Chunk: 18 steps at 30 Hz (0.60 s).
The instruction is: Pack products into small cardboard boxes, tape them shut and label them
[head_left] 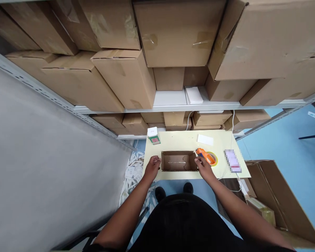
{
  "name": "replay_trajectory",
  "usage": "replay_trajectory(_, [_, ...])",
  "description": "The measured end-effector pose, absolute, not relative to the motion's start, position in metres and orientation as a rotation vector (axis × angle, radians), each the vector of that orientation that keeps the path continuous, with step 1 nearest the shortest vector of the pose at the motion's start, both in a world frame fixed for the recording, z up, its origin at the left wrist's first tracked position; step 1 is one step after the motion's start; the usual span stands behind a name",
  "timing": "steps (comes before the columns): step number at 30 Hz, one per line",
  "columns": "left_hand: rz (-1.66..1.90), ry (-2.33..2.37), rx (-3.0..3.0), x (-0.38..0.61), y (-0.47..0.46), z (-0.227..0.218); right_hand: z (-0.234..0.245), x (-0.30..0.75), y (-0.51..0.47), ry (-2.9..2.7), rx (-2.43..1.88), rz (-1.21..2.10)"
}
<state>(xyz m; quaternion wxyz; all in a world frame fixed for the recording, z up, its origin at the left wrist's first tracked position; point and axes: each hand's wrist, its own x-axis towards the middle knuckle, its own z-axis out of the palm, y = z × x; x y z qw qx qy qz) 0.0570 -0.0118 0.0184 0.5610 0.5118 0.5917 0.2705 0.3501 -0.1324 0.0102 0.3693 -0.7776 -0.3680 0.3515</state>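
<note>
A small brown cardboard box [179, 168] stands with its top open on the pale yellow table [178, 141]. Looking into it, I see bare cardboard and a seam along the bottom. My left hand [152, 166] is at the box's left end, its fingers curled in against the edge. At the opposite end, my right hand [203, 166] grips the right edge between thumb and fingers. Just behind that hand lie an orange tape dispenser [205, 155] and a roll of yellow tape [214, 159]. A small white and green carton [153, 135] stands behind my left hand.
A white card [205, 140] and a phone [232, 161] lie on the table. Shelves [173, 106] loaded with cardboard boxes [180, 35] rise behind it. Paper scraps [132, 171] cover the floor at left. A large open carton [275, 185] stands at right, and cables hang nearby.
</note>
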Motion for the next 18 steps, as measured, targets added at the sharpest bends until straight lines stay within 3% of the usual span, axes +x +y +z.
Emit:
replay_trajectory(7, [0.486, 1.383, 1.343, 0.070, -0.023, 0.019, 0.004, 0.349, -0.123, -0.922, -2.097, 0.958])
replay_trajectory(18, [0.787, 1.636, 1.460, 0.082, -0.088, 0.051, 0.025, 0.383, -0.123, -1.215, -1.924, 0.946])
